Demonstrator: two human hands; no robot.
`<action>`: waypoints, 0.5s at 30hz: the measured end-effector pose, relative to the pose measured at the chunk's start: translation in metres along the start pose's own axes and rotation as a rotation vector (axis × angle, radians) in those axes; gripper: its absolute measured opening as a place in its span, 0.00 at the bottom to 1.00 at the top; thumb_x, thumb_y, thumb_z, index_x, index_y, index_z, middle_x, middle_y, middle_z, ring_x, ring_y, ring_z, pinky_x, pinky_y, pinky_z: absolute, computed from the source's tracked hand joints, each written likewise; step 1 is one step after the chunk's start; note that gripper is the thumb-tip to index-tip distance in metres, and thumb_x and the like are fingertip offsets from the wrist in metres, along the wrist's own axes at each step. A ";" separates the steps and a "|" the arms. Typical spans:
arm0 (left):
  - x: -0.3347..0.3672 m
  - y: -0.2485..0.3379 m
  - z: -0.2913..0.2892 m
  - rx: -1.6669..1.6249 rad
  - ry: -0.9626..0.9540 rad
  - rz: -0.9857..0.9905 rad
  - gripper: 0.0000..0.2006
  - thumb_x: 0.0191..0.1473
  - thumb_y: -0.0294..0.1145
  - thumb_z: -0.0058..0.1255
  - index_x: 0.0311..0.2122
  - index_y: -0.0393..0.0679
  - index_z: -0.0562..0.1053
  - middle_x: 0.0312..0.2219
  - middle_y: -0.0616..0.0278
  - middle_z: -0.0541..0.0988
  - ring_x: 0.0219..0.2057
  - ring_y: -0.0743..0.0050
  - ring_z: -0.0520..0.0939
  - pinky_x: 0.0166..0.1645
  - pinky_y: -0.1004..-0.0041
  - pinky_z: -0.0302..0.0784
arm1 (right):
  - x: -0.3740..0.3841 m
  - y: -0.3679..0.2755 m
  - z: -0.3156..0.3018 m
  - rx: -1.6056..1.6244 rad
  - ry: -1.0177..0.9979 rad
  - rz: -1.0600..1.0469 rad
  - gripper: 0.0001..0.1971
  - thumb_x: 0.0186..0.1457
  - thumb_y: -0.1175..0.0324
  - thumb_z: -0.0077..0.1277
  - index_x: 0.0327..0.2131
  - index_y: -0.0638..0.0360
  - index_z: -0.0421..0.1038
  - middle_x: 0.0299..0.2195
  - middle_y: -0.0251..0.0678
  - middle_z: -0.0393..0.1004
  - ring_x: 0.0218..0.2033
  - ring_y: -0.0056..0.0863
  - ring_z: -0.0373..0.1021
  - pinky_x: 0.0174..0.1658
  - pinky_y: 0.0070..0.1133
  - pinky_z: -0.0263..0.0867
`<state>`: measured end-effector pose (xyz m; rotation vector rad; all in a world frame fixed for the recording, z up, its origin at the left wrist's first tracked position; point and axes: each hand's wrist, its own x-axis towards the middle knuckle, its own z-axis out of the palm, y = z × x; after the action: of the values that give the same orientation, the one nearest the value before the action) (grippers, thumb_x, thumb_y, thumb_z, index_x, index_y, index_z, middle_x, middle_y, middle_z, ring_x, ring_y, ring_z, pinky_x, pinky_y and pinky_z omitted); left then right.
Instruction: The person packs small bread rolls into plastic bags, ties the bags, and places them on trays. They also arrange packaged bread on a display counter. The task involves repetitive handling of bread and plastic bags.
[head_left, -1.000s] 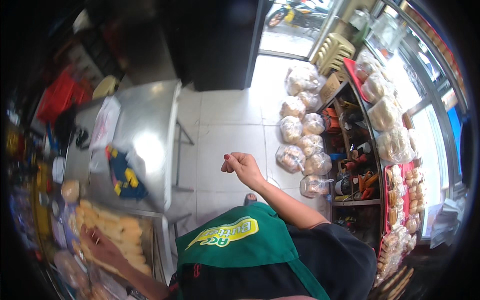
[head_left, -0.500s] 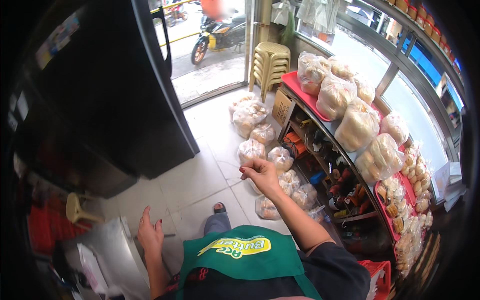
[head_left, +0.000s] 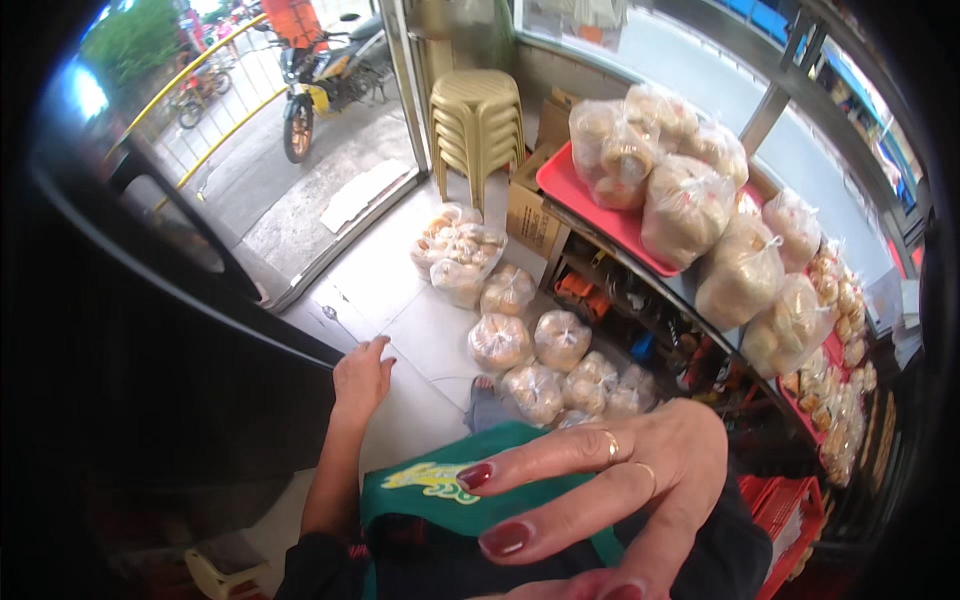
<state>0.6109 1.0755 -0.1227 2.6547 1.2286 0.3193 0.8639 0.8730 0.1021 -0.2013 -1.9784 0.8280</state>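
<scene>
My right hand is raised close to the camera, its fingers stretched apart and nothing visible in them. It has dark red nails and two thin rings, and it covers part of my green apron. Out in front on the left, my left hand is held over the tiled floor beside the dark tall cabinet, fingers partly extended and holding nothing. Ahead of both hands, several clear plastic bags of bread sit on the floor. More bread bags are piled on a red tray on the shelf at the right.
The dark cabinet fills the left side. A doorway opens onto a street with a motorcycle. Stacked beige stools and a cardboard box stand by the shelf. A red crate is at lower right, a beige stool at lower left.
My right hand has come up from over the floor bags toward the camera, its fingers spreading. My left hand has moved forward. The view has shifted, with more of the doorway showing.
</scene>
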 end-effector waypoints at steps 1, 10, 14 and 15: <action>0.021 -0.008 0.005 0.002 -0.019 -0.015 0.17 0.51 0.35 0.56 0.47 0.49 0.73 0.34 0.52 0.79 0.37 0.49 0.80 0.40 0.57 0.75 | -0.003 0.015 -0.017 -0.022 -0.019 -0.039 0.16 0.59 0.63 0.52 0.50 0.54 0.71 0.52 0.59 0.66 0.55 0.61 0.61 0.53 0.52 0.59; 0.217 0.025 0.069 -0.209 -0.331 0.114 0.14 0.50 0.34 0.57 0.44 0.49 0.76 0.38 0.53 0.80 0.39 0.54 0.81 0.45 0.62 0.75 | -0.078 0.165 -0.164 -0.657 1.171 0.549 0.06 0.50 0.83 0.51 0.30 0.67 0.77 0.35 0.41 0.76 0.37 0.27 0.71 0.41 0.21 0.67; 0.313 0.100 0.101 -0.347 -0.299 0.542 0.15 0.47 0.32 0.56 0.43 0.44 0.75 0.40 0.53 0.78 0.44 0.54 0.78 0.49 0.62 0.73 | -0.094 0.215 -0.241 -0.898 1.362 0.572 0.05 0.53 0.82 0.50 0.32 0.68 0.75 0.33 0.37 0.76 0.32 0.18 0.69 0.36 0.17 0.66; 0.331 0.116 0.107 -0.335 -0.291 0.619 0.15 0.47 0.31 0.56 0.42 0.43 0.75 0.40 0.54 0.78 0.45 0.54 0.77 0.49 0.62 0.73 | -0.098 0.225 -0.267 -1.009 1.355 0.610 0.05 0.53 0.81 0.50 0.33 0.67 0.75 0.30 0.38 0.77 0.30 0.23 0.72 0.36 0.19 0.66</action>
<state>0.9341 1.2463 -0.1569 2.5874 0.2239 0.1912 1.0938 1.1248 -0.0221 -1.5337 -0.7989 -0.1524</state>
